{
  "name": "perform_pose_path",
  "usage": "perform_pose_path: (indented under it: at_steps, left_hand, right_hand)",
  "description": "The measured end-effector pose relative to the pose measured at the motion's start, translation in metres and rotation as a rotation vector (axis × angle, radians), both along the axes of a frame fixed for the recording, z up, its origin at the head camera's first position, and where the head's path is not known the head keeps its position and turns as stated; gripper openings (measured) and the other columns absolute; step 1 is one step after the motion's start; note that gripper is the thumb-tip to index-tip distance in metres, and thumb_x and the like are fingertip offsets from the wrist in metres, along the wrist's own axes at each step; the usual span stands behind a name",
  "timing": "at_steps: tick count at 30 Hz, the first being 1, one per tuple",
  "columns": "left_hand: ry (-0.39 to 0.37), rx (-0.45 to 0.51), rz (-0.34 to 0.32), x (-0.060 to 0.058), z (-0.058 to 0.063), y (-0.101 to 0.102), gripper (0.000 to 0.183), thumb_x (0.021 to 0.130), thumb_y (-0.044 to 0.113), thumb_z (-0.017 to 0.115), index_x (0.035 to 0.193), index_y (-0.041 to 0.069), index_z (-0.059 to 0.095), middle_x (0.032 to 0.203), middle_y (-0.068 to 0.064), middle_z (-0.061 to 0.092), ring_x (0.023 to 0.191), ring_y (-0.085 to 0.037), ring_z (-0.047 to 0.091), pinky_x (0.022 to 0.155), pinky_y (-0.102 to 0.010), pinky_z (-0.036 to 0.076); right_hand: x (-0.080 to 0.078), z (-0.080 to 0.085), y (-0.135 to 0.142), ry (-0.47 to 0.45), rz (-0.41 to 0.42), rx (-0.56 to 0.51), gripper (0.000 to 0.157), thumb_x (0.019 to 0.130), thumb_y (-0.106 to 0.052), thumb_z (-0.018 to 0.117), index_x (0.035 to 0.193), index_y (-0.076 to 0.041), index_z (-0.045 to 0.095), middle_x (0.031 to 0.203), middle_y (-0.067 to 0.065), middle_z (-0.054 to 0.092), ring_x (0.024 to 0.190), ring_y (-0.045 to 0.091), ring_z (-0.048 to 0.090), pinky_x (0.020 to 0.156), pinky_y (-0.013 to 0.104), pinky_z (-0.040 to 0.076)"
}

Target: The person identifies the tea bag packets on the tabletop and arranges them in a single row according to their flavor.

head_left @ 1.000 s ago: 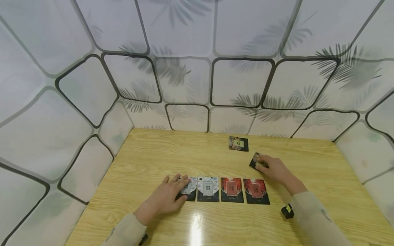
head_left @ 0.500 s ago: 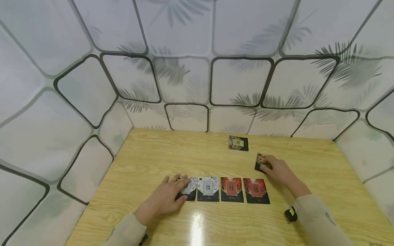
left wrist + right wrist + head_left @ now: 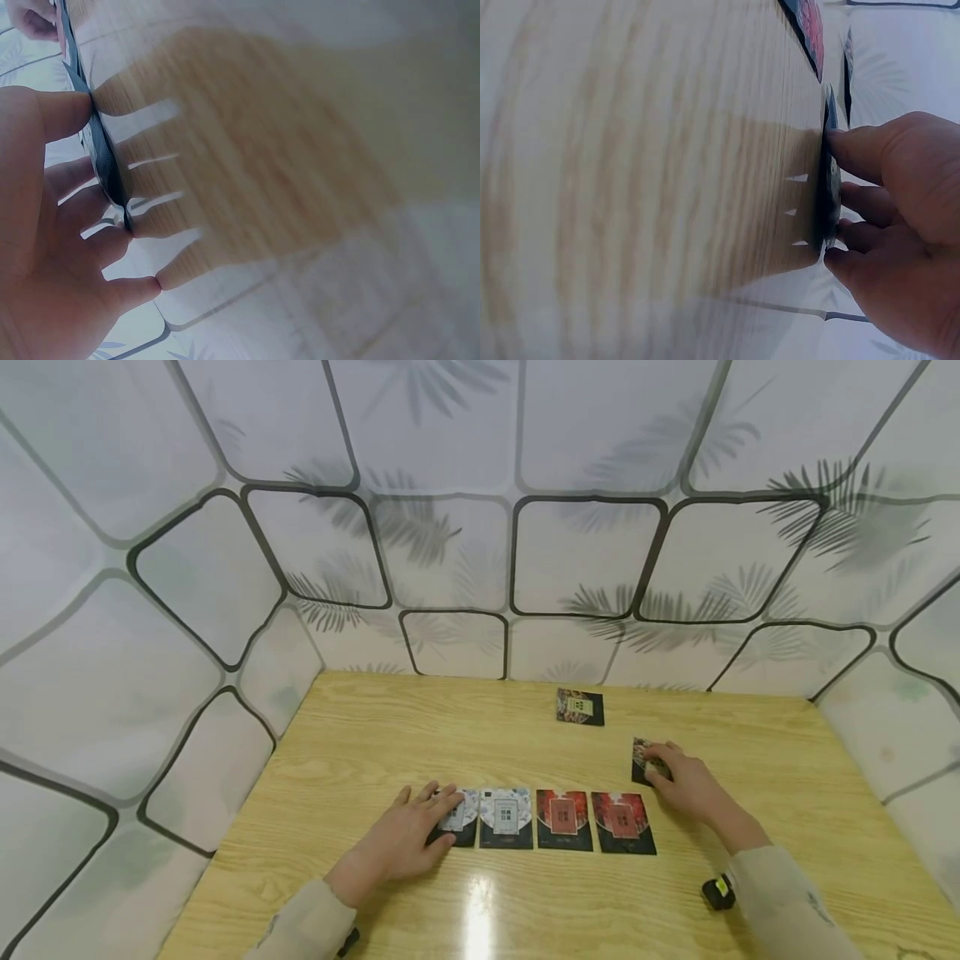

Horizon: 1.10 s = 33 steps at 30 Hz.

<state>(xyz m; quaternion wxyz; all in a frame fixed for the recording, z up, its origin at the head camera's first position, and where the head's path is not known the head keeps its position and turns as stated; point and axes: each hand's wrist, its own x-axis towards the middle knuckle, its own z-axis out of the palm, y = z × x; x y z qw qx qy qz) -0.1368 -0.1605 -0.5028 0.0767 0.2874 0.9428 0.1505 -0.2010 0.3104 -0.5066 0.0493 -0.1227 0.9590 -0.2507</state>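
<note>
My left hand (image 3: 411, 833) rests with fingers spread on a flat blue-and-white patterned packet (image 3: 463, 828), the leftmost of a row. Beside it lie another blue-and-white packet (image 3: 507, 828) and two red-and-black ones, a left red packet (image 3: 564, 833) and a right red packet (image 3: 625, 835). Beyond the row's right end, my right hand (image 3: 686, 783) holds a dark packet with a food picture (image 3: 640, 762) between thumb and bent fingers, low over the table. In the right wrist view, thumb and fingertips meet this dark packet (image 3: 829, 187), while the palm hides part of it in the head view.
A similar dark packet with a yellow-green label (image 3: 580, 707) lies near the back of the wooden table (image 3: 420, 735). Behind it and at the sides hangs patterned white cloth (image 3: 450, 560). A small black device (image 3: 718, 892) with a yellow mark sits by the right sleeve.
My right hand has shifted to the right and slightly nearer, taking the dark packet along and turning it from slanted to nearly straight. The left hand has stayed in place.
</note>
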Motion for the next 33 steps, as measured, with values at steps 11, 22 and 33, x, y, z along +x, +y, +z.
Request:
perform_pose_path:
  at_steps: [11,22,33]
  left_hand:
    - [-0.011,0.011,0.005,0.0,0.001,0.0,0.06,0.106,0.032,0.058,0.16,0.011,0.045,0.166,-0.016,0.044,0.153,-0.046,0.04,0.122,-0.074,0.029]
    - [-0.011,0.001,0.005,-0.001,-0.002,-0.001,0.06,0.107,0.034,0.057,0.161,0.012,0.045,0.167,-0.014,0.044,0.154,-0.045,0.039,0.123,-0.073,0.028]
    - [0.007,0.001,-0.005,-0.001,-0.003,-0.001,0.06,0.106,0.033,0.058,0.16,0.011,0.046,0.165,-0.015,0.045,0.152,-0.047,0.041,0.121,-0.074,0.03]
  right_hand:
    - [0.011,0.0,0.007,0.038,0.022,0.02,0.039,0.104,-0.011,0.063,0.141,0.002,0.059,0.149,0.037,0.052,0.142,0.064,0.038,0.107,0.077,0.042]
    - [0.025,0.002,0.012,0.025,0.021,0.004,0.034,0.102,-0.011,0.065,0.132,0.004,0.064,0.15,0.035,0.052,0.144,0.064,0.035,0.109,0.077,0.04]
    - [0.038,-0.001,0.013,0.05,0.008,0.031,0.032,0.1,-0.011,0.068,0.13,0.001,0.066,0.15,0.034,0.054,0.142,0.063,0.039,0.107,0.075,0.043]
